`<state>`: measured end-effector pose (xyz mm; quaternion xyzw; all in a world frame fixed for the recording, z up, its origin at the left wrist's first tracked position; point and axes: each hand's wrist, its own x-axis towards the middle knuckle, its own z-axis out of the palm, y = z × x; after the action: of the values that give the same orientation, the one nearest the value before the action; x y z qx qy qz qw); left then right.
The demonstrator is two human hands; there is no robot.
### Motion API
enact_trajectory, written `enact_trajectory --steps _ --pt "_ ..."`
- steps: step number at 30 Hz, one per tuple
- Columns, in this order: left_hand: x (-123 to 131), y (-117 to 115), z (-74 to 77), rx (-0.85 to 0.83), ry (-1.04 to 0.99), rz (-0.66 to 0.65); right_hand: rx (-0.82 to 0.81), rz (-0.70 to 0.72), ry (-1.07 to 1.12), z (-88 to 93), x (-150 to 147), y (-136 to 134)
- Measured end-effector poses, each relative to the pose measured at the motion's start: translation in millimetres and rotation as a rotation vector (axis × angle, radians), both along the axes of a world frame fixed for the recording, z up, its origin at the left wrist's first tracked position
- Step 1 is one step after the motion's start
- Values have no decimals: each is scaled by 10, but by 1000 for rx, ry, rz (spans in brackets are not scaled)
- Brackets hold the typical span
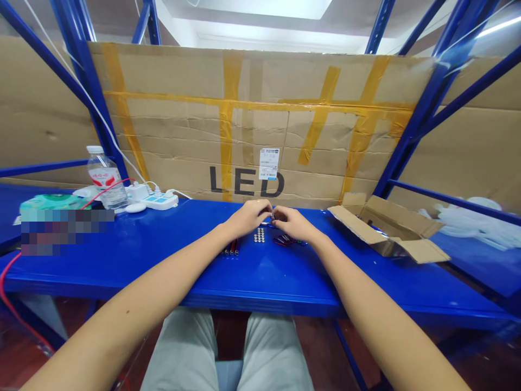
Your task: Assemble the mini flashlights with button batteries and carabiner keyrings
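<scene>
While the right hand [293, 221] pinched a small shiny piece [273, 216] near the worktop's [163, 271] far edge, the left hand [254, 215] curled beside it, its hold unclear. Silver pieces [259, 235] stood in rows nearer the front edge; slim rods [232, 250] and dark red pieces [284, 239] flanked them, so the handling looked unfinished.

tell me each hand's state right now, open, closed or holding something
Left hand: closed on a small shiny piece, too small to identify.
Right hand: closed, fingertips meeting the left's at the same piece.
</scene>
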<state>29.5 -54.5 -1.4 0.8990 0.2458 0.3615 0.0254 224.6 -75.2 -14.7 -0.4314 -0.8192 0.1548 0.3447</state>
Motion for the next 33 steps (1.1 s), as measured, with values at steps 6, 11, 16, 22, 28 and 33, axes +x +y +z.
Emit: enact_trajectory --steps 6,11,16,22,28,33 --pt "23 34 -13 88 -54 -69 -32 46 158 -20 -16 47" --pt "-129 39 140 -1 -34 39 -11 -13 172 -9 -2 57" --pt "-423 118 276 -257 377 194 -12 -48 134 6 -10 25" --pt "-472 126 266 -492 578 260 23 -62 125 14 -13 25" --pt "-432 111 216 -567 599 308 -1 -25 183 -29 2 74" --pt "-314 151 105 -276 354 316 -80 -18 252 -47 -5 105"
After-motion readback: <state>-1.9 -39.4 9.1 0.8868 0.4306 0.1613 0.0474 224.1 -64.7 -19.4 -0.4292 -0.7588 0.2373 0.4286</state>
